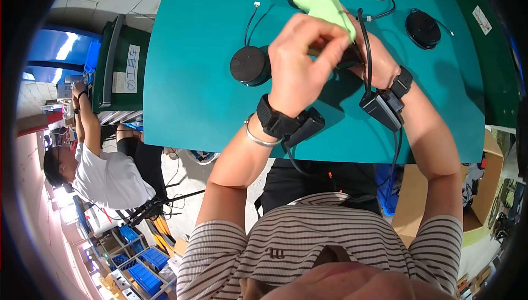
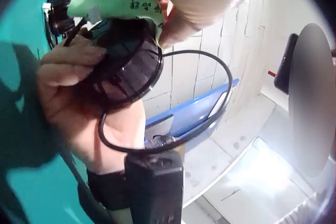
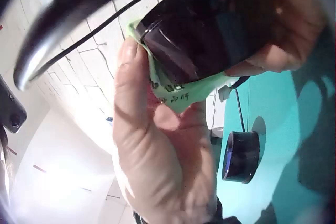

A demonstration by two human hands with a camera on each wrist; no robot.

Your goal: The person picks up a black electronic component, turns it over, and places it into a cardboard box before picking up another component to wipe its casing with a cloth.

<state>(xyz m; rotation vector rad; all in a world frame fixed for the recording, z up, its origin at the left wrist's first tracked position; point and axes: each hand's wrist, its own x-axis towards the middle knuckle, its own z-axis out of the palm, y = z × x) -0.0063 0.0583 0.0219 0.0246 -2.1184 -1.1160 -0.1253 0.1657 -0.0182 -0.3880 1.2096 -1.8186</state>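
My left hand (image 1: pixel 297 60) pinches a light green cloth (image 1: pixel 325 9) with black writing on it, between thumb and fingers. In the left wrist view the cloth lies against the rim of a black, round, drum-shaped device (image 2: pixel 134 64). My right hand (image 1: pixel 379 60) grips this device from the other side, its fingers spread along the casing. The device is tilted and held up above the green table (image 1: pixel 203 118). A black cable (image 2: pixel 230 77) loops out from it in the left wrist view. Seen from above, the device is mostly hidden behind the hands.
Similar round black devices with thin cables and white connectors lie on the table, one (image 1: pixel 248 66) left of my hands and another (image 1: pixel 423 29) to the right. Several more stand along the far edge. A cardboard box (image 1: pixel 412 206) sits at lower right. Another person (image 1: pixel 110 173) sits at left.
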